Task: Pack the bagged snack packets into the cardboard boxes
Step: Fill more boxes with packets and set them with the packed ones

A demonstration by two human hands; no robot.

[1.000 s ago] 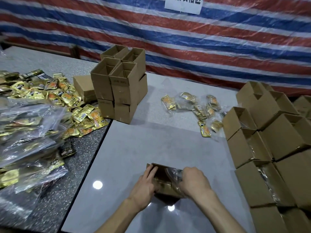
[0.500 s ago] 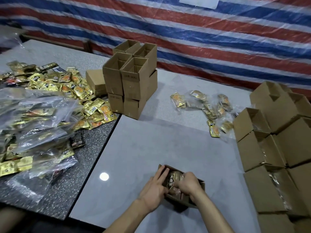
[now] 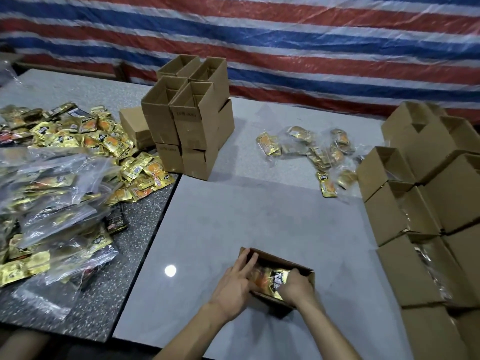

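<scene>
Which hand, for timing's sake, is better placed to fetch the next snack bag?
Probably left hand: open at the cardboard box, nearest the bag pile; right hand grips the snack bag inside.

— Bright enough?
— Dim and murky. A single light reflects as a round glare spot (image 3: 170, 271) on the glossy surface (image 3: 259, 224), at seven o'clock.
— Shadows?
— Soft ones, beside the stacked boxes (image 3: 192, 126) at eleven. The clear bags (image 3: 52, 203) at nine o'clock shine. Edges bow; fine detail is smeared.
</scene>
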